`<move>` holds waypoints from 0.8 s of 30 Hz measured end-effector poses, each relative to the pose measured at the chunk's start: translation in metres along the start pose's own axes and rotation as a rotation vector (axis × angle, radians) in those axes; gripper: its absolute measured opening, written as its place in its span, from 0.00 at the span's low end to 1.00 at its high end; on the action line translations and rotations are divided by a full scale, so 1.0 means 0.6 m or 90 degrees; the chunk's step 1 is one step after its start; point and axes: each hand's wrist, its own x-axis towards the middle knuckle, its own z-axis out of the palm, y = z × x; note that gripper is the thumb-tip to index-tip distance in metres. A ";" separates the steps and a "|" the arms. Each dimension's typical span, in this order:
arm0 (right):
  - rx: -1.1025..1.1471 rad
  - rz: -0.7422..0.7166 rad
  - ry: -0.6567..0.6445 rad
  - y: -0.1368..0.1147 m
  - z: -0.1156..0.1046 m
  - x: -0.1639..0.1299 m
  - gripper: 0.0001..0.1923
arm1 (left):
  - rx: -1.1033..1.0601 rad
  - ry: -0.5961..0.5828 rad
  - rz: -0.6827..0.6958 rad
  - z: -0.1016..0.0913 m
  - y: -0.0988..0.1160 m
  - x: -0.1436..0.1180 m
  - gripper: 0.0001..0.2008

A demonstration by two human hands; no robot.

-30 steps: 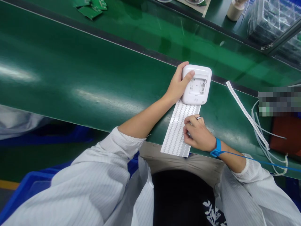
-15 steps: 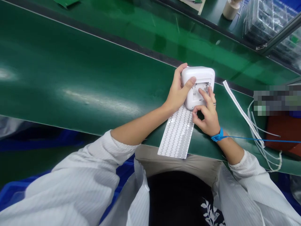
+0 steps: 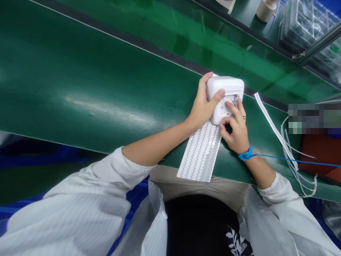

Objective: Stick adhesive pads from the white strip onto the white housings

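Observation:
A white rounded plastic device (image 3: 217,83) with an open battery compartment is tilted up over the bench. My left hand (image 3: 204,103) grips its left side, the thumb on its face beside the compartment and the fingers round the edge. At the device's lower edge, my right hand (image 3: 236,131) has thumb and index finger pinched together. Whatever is between those tips is too small to make out. Its other fingers reach over the compartment, where metal contacts show. Partly under the device lies a white sheet with rows of grey zigzag labels (image 3: 199,153), overhanging the bench's front edge.
A narrow strip of the same labels (image 3: 275,128) lies on the green bench (image 3: 119,89) at right, by white cables (image 3: 299,183) and a reddish-brown box (image 3: 314,151). A blue wrist-strap cord (image 3: 287,159) runs rightward. Clear plastic boxes (image 3: 303,25) stand on the back shelf.
The device has tilted slightly in my left hand. My right hand keeps its pinch at the lower edge. The whole view has shifted a little.

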 end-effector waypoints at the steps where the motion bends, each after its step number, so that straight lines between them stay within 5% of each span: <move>1: 0.002 -0.003 0.002 0.001 0.000 0.000 0.03 | 0.001 -0.001 0.004 0.000 -0.002 0.000 0.37; 10: -0.011 -0.054 0.046 0.015 0.006 -0.003 0.04 | 0.022 -0.022 0.066 -0.008 -0.042 0.009 0.39; 24: -0.012 -0.032 0.081 -0.007 0.005 -0.002 0.05 | 0.017 0.019 0.055 0.008 0.001 -0.007 0.41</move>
